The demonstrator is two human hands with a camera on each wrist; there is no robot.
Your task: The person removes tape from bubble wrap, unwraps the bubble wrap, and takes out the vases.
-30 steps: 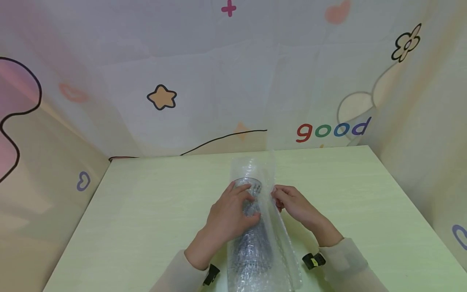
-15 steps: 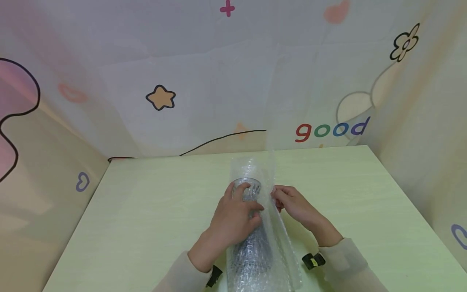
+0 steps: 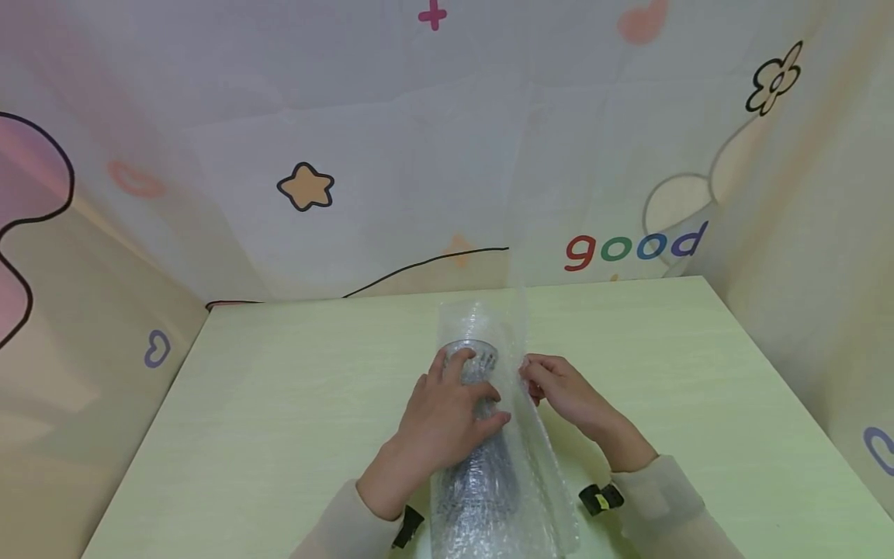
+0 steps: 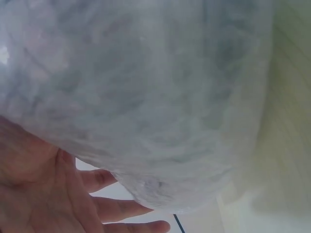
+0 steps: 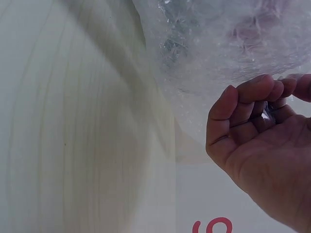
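Note:
A long dark rounded object (image 3: 482, 481) with a round grey-rimmed far end lies lengthwise under clear bubble wrap (image 3: 538, 473). Layers of the film blur its surface, and its kind cannot be told. My left hand (image 3: 443, 415) rests on top of the wrapped object near that far end, fingers spread across the film. In the left wrist view its fingers (image 4: 124, 208) extend fairly straight beside the wrapped bulk. On the other side, my right hand (image 3: 562, 388) pinches the loose right edge of the wrap between thumb and curled fingers, as the right wrist view also shows.
A pale wood-grain table (image 3: 293, 388) lies beneath everything. Behind it hangs a light patterned curtain (image 3: 405, 155) with a star and the word "good". Each wrist carries a black strap (image 3: 601, 499) below a pale sleeve.
My left hand has shifted its fingers on the wrapped object, with the thumb reaching further right now. The wrapped object has edged slightly left, while my right hand keeps its pinch.

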